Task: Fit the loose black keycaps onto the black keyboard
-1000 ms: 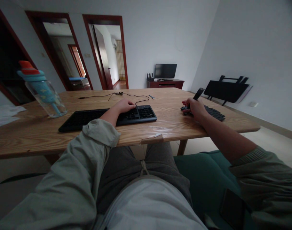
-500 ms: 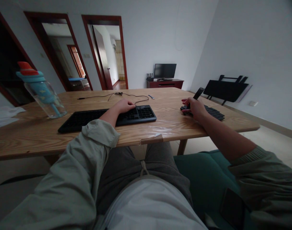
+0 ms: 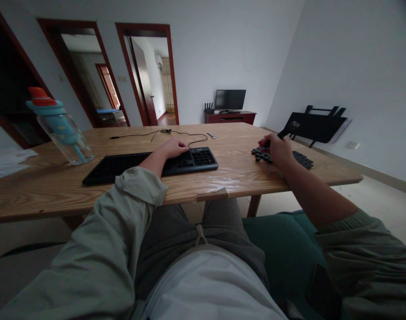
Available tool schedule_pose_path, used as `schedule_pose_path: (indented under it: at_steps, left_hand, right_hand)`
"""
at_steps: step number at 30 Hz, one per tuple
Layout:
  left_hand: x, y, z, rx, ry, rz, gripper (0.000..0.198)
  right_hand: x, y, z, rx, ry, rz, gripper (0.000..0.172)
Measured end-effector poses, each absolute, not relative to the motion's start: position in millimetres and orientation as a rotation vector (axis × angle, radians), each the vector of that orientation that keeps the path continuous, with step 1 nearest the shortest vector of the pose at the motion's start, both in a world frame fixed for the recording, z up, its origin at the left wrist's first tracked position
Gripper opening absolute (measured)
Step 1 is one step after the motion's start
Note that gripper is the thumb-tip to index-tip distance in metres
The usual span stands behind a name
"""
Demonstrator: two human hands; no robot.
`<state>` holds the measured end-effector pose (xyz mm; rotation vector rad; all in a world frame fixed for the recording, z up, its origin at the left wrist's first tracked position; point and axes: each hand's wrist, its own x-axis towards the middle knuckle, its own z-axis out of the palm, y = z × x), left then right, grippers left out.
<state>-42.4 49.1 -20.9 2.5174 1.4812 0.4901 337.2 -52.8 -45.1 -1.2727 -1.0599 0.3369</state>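
Observation:
A black keyboard lies near the table's front edge, with its cable running off the back. My left hand rests across its middle, fingers curled over the far edge and thumb towards the number pad. At the right, my right hand is closed round a slim black tool whose lighter end points up and to the right; its exact kind is unclear. Beneath and beside this hand, several small black keycaps lie spread on the wood. The hand hides part of them.
On the wooden table, a clear bottle with a blue and red lid stands at left beside white tissue. A thin cable and small blue item lie towards the back. Tape covers part of the front edge.
My right hand has shifted slightly right and up from the keycaps, and the black tool has tilted further right. My left hand stays on the keyboard.

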Motion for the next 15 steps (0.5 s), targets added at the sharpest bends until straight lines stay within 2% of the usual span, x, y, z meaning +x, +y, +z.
schedule_pose_path:
  at_steps: [4, 8, 15]
  left_hand:
    - [-41.0, 44.5, -19.4, 2.514, 1.496, 0.493, 0.032]
    - [-40.9, 43.4, -20.1, 2.5, 1.46, 0.512, 0.032]
    - [-41.9, 46.2, -20.9, 2.491, 1.46, 0.547, 0.034]
  right_hand:
    - [338.1, -55.9, -43.8, -1.166, -1.125, 0.152, 0.018]
    - [330.6, -61.6, -43.3, -0.961, -1.155, 0.223, 0.012]
    - [325.3, -66.3, -40.0, -0.962, -1.1, 0.199, 0.007]
